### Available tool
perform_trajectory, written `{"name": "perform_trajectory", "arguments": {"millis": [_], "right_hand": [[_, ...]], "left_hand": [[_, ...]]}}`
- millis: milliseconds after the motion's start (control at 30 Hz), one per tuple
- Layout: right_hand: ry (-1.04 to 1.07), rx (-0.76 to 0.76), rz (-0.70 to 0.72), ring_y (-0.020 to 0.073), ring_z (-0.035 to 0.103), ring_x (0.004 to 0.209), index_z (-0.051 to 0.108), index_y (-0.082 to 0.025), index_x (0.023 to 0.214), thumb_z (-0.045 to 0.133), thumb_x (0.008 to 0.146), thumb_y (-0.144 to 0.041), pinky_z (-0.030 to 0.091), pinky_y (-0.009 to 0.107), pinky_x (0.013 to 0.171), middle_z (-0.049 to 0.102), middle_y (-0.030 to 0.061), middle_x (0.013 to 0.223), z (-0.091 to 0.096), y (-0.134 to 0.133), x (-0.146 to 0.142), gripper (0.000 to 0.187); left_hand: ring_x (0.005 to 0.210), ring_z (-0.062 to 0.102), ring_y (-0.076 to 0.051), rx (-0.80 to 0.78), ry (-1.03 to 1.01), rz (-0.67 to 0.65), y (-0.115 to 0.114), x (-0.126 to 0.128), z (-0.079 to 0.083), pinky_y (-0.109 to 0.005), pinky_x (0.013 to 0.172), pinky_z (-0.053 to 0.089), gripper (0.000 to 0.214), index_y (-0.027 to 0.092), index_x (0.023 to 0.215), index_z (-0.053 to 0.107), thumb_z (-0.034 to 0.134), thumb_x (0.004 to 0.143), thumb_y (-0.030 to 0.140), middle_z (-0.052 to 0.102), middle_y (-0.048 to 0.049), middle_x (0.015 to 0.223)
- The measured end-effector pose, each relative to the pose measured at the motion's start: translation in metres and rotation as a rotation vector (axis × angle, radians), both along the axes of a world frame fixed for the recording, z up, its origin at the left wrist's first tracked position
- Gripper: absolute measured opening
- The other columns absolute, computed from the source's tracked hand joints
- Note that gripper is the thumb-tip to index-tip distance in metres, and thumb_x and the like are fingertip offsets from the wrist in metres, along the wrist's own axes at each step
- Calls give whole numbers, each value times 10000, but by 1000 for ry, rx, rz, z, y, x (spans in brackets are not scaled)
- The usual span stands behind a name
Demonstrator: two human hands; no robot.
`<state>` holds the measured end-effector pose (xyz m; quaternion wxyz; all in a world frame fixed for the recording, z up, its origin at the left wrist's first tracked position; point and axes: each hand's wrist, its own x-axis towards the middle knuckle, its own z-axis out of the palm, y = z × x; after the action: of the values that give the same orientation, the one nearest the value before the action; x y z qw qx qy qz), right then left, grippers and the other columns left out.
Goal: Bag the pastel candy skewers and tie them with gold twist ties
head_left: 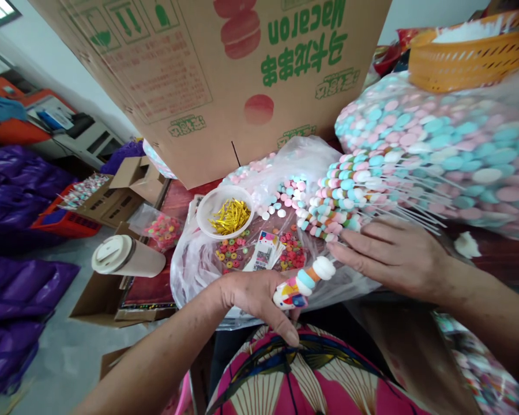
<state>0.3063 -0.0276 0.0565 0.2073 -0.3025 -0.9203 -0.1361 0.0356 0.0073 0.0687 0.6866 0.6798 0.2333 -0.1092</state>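
My left hand (259, 294) is closed around the lower part of a candy skewer (308, 279) with white, blue and orange pieces and a colourful printed piece at its lower end. The thumb points down, and the palm hides the rest. To its right, my right hand (393, 256) has its fingers stretched out, with nothing visibly gripped. Its fingertips are beside a stack of finished candy skewers (350, 190) with white sticks pointing right; whether they touch is unclear. Left of the stack lie loose fruit-coloured rings (292, 253) and printed paper strips (264, 252) on a clear plastic sheet (190, 271).
A white bowl (203, 216) holds gold twist ties (231, 217). Behind stands a large cardboard box (225, 127). At right are a big bag of pastel candies (467, 138) and an orange basket (467, 63). A lidded cup (130, 257) stands at the left edge.
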Motion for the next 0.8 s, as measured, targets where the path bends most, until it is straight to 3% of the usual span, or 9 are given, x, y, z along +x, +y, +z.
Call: {"name": "perform_trajectory", "arguments": {"millis": [100,167,367,467,533,667,800], "right_hand": [[9,-59,10,209,599,925,550,-258,1215,417,901,-117,438,374,824,685,68,976,-5,-2,-2,369],[6,-111,2,193,610,822,575,-222,1173,402,889,-93,451,343,746,684,67,907,-13,-6,-5,357],[74,-414,-103,143,607,639,624,-221,1072,393,850,-86,425,234,568,681,25,770,-28,-18,-14,348],[99,-522,-105,141,620,669,635,-237,1052,394,853,-108,442,227,574,690,20,800,-26,-18,-13,338],[111,-444,-127,146,622,682,637,-232,1046,390,854,-108,442,234,569,692,26,814,-24,-16,-13,336],[62,-144,-119,167,596,648,620,-180,1068,401,841,-66,416,278,570,672,49,770,-23,-16,-16,336],[35,-212,-59,148,556,594,601,-168,1063,392,805,-22,369,267,550,628,29,694,-28,-19,-30,363]], "left_hand": [[537,425,-87,-37,39,50,0,-3,-6,-216,533,358,312,169,673,561,756,616,406,495,63,585],[585,472,-103,121,96,110,0,-5,-11,-219,567,380,321,176,744,584,736,644,440,533,55,638],[832,615,-283,1138,483,185,-10,1,-25,-437,858,403,356,157,918,606,652,744,465,662,-90,829],[845,623,-292,1397,475,190,-17,5,-30,-480,914,368,304,150,931,587,632,779,409,660,-111,819],[831,625,-281,1408,428,186,-19,5,-31,-469,905,382,307,155,932,571,626,788,421,658,-103,808],[800,621,-288,1180,456,171,-18,7,-27,-413,804,444,502,168,972,552,642,715,590,660,-86,777],[843,611,-292,1039,546,211,-18,17,-23,-355,735,460,509,204,972,567,647,684,615,668,-76,821]]}}
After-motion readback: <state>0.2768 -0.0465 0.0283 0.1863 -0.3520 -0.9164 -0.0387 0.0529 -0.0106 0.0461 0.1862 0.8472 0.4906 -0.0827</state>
